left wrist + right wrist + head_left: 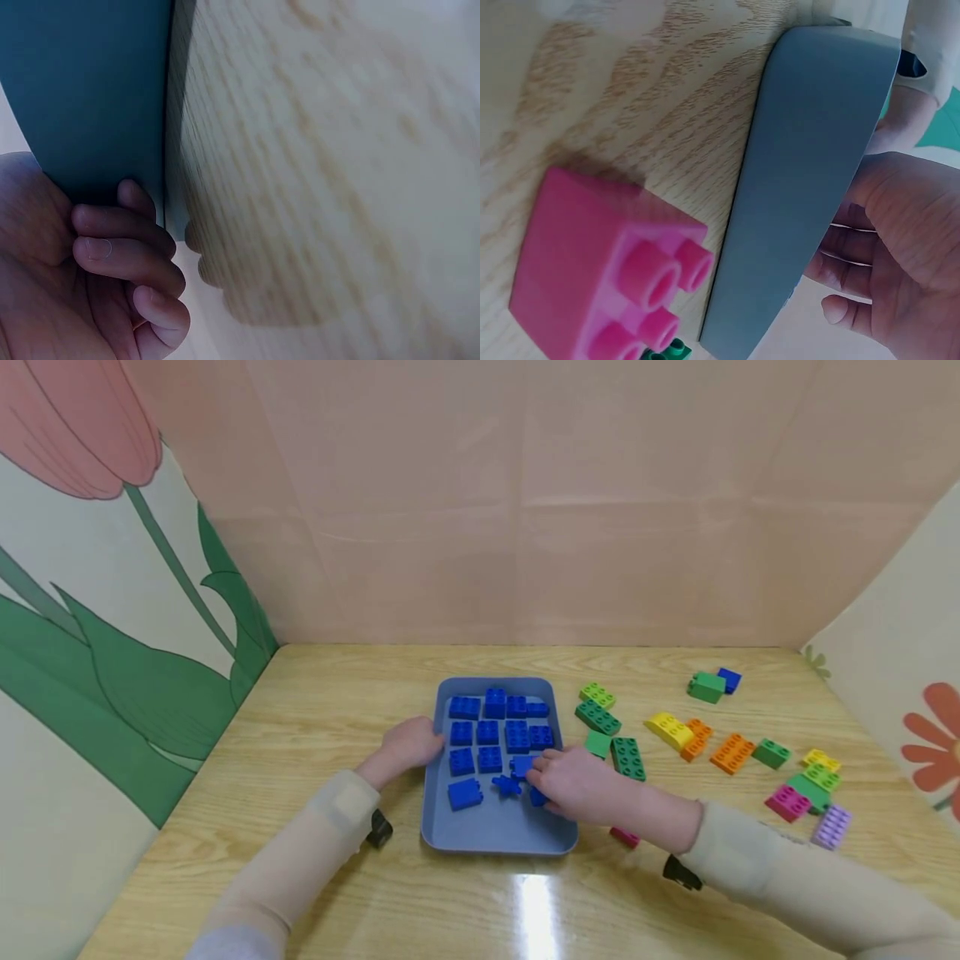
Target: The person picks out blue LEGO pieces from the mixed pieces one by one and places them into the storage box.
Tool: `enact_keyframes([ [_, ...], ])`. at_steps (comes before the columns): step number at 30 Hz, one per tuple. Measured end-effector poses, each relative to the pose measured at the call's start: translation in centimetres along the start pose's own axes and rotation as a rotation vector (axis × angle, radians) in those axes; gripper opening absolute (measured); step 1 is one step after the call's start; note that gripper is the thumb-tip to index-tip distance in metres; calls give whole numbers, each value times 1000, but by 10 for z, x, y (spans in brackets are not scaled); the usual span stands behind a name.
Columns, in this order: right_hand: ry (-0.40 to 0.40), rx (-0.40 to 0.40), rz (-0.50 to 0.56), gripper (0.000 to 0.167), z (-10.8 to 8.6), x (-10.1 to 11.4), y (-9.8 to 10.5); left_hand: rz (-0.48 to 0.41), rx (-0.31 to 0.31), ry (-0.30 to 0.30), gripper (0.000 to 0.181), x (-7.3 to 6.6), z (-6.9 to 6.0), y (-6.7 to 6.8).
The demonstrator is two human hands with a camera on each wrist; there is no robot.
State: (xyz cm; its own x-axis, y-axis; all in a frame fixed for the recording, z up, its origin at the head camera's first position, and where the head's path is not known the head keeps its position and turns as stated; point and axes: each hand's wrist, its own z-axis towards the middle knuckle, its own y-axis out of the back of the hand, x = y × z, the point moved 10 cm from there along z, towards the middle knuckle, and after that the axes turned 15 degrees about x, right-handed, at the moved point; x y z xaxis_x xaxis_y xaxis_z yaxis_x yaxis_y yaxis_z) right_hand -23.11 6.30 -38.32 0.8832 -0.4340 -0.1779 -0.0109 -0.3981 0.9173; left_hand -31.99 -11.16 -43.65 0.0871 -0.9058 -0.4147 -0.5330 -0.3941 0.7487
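Note:
A blue-grey tray [498, 839] lies on the table with rows of blue toy bricks and a blue star-shaped piece [507, 786] inside. My left hand [408, 745] grips the tray's left side; in the left wrist view its curled fingers [127, 255] lie against the outer wall. Over the tray's right rim reaches my right hand [577, 785], its fingers curled at a blue brick [537, 796] near the lower right. Another blue brick [522, 766] lies just beside those fingers. In the right wrist view, the tray wall [802, 172] partly hides the fingertips.
Right of the tray lie loose bricks: green [628, 758], yellow [670, 730], orange [732, 752], purple [832, 827] and others. A pink brick [577, 255] sits close to the tray's right wall. Farther back, a blue brick [729, 680] touches a green one [707, 687].

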Motion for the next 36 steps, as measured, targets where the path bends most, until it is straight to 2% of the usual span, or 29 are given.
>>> enact_keyframes([
  [7,-3,15,1,30,1,0,-2,-3,-8,-13,34,0,-2,0],
  [16,-5,-9,46,32,-3,-4,1,-7,5,-18,34,0,-1,-1],
  [19,-10,-41,71,31,-8,-8,7,1,-1,-16,34,1,-1,0],
  [22,-23,-106,93,29,-16,-16,16,3,-4,-15,34,1,-1,0],
  [28,-135,-264,119,28,-39,-53,33,-7,6,-17,35,0,0,-1],
  [32,-205,-331,172,28,-59,-88,38,-10,11,-13,34,0,0,-1],
  [36,-297,-368,216,32,-82,-127,33,-6,13,-3,34,2,4,-2],
])
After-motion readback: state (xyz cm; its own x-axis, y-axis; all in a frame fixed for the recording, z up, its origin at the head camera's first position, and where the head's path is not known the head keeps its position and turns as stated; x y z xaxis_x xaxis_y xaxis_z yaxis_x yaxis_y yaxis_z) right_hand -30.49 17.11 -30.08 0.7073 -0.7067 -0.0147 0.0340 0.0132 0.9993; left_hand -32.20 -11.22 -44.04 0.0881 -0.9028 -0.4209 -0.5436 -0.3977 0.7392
